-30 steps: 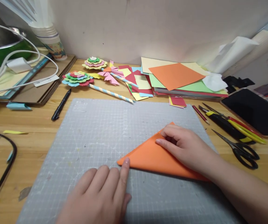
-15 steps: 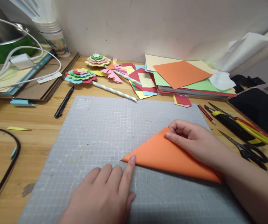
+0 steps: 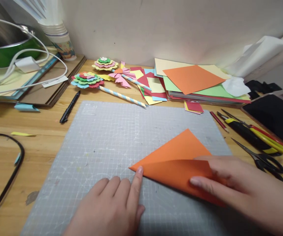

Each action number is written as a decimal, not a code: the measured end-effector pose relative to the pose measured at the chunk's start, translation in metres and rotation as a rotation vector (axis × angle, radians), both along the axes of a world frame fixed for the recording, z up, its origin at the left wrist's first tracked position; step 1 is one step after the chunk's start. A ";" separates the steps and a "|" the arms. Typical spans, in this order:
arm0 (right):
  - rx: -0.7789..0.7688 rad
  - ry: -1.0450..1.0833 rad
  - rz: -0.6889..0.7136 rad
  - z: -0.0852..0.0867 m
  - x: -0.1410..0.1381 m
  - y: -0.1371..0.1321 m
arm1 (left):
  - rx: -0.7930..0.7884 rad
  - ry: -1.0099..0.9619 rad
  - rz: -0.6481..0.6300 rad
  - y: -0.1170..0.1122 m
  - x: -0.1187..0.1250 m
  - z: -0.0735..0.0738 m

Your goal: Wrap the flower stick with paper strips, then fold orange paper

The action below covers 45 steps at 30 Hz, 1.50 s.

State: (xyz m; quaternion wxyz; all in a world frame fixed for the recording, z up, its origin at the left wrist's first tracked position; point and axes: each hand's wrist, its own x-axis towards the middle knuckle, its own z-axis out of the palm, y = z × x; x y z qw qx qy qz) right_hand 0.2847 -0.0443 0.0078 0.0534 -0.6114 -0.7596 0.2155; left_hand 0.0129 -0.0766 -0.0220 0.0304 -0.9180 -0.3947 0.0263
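A sheet of orange paper [image 3: 178, 145] lies on the grey cutting mat [image 3: 102, 137], its upper layer [image 3: 166, 170] lifted and curving toward me. With its index fingertip, my left hand [image 3: 112, 203] presses on the paper's pointed left corner; its other fingers are bent and hold nothing. My right hand [image 3: 240, 183] has the raised flap between thumb and fingers at the right side. That hand covers the paper's right end. Black scissors [image 3: 264, 160] lie just beyond the right hand.
A utility knife [image 3: 252, 134] and a red pencil [image 3: 219, 121] lie right, near a dark-screened tablet [image 3: 276, 118]. Behind the mat are paper flowers [image 3: 88, 80], coloured paper [image 3: 193, 78] and scraps. A black pen [image 3: 70, 107] and a black cable [image 3: 20, 160] are left.
My right hand has moved right and toward me, drawing the upper layer back from the far corner. The lower layer now shows. My left fingertip stays on the left corner.
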 end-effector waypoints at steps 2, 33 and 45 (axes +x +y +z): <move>-0.092 0.061 0.022 -0.006 -0.003 0.007 | -0.001 0.008 -0.008 0.000 0.000 0.001; 0.053 -0.139 -0.044 -0.029 -0.020 0.021 | 0.018 0.015 0.022 0.001 0.000 0.001; 0.043 -0.119 -0.044 -0.028 -0.017 0.018 | 0.067 0.009 0.008 -0.003 -0.004 0.003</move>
